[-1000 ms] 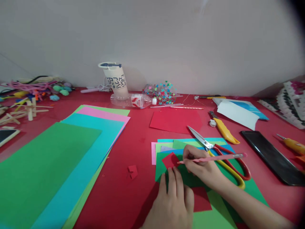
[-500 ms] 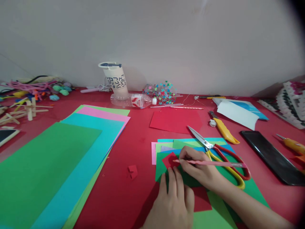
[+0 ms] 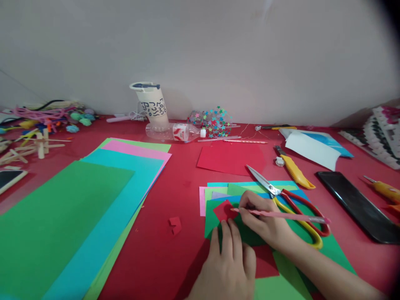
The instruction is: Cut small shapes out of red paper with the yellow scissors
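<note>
My right hand is closed round a pink pencil, its tip over a small red paper piece. That piece lies on dark green paper, part of a stack of coloured sheets. Fingers of my left hand lie stretched out, fingertips on the lower edge of the red piece. Scissors with one red and one yellow handle rest on the stack, beyond my right hand. Another red paper shows partly between my hands. Torn red scraps lie to the left.
Large coloured sheets spread at the left. A clear bottle, a cup and a star-covered bottle stand or lie by the wall. A yellow utility knife and a black phone lie at the right.
My right hand with the pencil has shifted slightly right, drawing the tip towards the red piece's right corner. My left hand stays on the paper.
</note>
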Demonstrator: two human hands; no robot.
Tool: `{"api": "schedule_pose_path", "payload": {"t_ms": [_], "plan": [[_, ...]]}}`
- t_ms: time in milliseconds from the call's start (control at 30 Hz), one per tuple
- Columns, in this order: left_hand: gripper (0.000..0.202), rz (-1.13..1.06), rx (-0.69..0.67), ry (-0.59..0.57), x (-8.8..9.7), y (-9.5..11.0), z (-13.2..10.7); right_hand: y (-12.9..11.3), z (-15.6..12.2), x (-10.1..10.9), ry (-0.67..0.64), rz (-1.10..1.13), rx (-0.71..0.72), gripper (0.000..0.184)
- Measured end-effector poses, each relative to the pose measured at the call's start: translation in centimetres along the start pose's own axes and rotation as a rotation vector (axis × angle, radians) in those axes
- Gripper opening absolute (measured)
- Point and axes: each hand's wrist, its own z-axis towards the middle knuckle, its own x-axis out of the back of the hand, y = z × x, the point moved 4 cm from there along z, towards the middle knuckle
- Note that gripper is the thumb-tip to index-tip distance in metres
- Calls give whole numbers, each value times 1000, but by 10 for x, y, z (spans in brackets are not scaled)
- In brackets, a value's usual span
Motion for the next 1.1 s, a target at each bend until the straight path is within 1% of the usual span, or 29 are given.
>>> {"api": "schedule_pose_path", "payload": {"t_ms": [133,267,400,667,833,1000,1100], "plan": [[19,2,37,35,0,0,1,4,0,1,32,-19,-22,19],[19,-3,-7,1,0,0,1,4,1,2,63,-31,-49,20],[17,-8,-19,-34,-2,-1,-2,2,0,4,99,-42,-70,18],[18,-3,-11,-7,1,-2,1,4,0,4,121,-46,-92,19],[18,-6,-12,-15,-1,0,-1,4,0,4,101,-51,-81,19],[16,-7,-21,-35,-4,0,-2,3,-1,2,40,-38,-33,19],[18,1,-21,-14,-2,-1,-2,1,-1,2,14,-39,-5,20]]}}
